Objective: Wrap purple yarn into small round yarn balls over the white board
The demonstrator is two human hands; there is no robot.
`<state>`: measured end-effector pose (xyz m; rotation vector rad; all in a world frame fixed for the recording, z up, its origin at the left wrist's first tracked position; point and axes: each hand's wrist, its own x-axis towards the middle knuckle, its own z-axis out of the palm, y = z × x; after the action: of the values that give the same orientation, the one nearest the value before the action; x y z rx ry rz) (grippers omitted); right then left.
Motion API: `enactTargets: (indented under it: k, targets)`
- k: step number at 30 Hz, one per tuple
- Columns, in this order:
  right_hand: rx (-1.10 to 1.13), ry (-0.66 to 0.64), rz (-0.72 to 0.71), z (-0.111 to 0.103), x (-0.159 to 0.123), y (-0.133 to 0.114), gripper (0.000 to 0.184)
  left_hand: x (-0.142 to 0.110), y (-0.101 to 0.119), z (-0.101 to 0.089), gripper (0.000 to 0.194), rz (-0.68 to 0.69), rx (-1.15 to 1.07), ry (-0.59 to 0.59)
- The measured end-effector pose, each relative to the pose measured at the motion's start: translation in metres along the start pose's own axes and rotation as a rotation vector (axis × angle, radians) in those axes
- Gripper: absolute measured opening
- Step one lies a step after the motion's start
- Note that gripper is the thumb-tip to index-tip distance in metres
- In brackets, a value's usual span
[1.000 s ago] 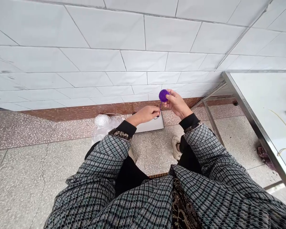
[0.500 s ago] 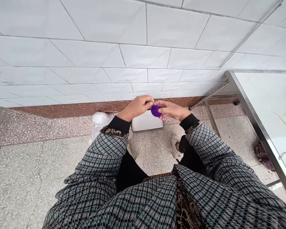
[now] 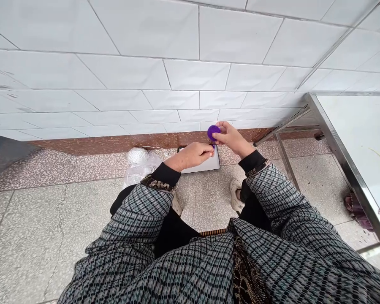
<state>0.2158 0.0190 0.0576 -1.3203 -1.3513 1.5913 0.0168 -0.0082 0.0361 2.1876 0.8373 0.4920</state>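
A small round purple piece [image 3: 213, 132], which looks like coiled or crocheted yarn, is held up in front of the wall's foot. My right hand [image 3: 231, 137] pinches its lower right side between thumb and fingers. Just below it, my left hand [image 3: 191, 156] is closed, fingertips together on a short purple yarn end [image 3: 213, 147] that seems to come from the round piece. Behind and under my hands a shallow white box [image 3: 202, 164] with a dark rim lies on the floor, partly hidden by my left hand.
White yarn balls [image 3: 137, 156] in a clear plastic bag [image 3: 139, 172] rest on the floor at the left of the box. A metal-framed table [image 3: 351, 169] stands on the right, with a dark reddish thing [image 3: 357, 211] beneath it. The tiled wall [image 3: 180, 76] rises ahead.
My right hand has raised the purple round piece and turned it to face me. My left hand has dropped from beside its upper edge to below it, moving slightly right.
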Motion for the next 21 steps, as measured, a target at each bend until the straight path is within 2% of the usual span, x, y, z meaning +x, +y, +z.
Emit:
enactTargets:
  k: [2,5,9,14,17,19,21]
  targets:
    - [-0.114,-0.023,0.047,0.001,0.000,0.002,0.030,-0.002,0.000,-0.007,0.022,-0.020,0.013,0.081]
    - [-0.157,-0.156,0.115,0.002,-0.004,0.001,0.025,-0.005,-0.003,-0.018,0.019,-0.074,0.027,0.217]
    - [-0.056,-0.328,0.160,0.002,-0.012,-0.004,0.022,-0.006,-0.007,-0.027,0.015,-0.109,0.009,0.302]
    - [0.132,-0.488,0.139,-0.002,-0.014,-0.004,0.038,0.001,-0.014,-0.024,0.014,-0.187,-0.067,0.392]
    - [0.251,-0.417,0.036,-0.005,-0.011,-0.003,0.046,0.007,-0.016,-0.016,0.017,-0.280,-0.098,0.396]
    - [0.310,-0.309,-0.040,-0.006,-0.008,-0.002,0.053,0.009,-0.013,-0.009,0.019,-0.284,-0.129,0.294]
    - [0.318,-0.194,-0.076,-0.006,-0.003,-0.001,0.055,0.010,-0.008,-0.004,0.019,-0.227,-0.165,0.122]
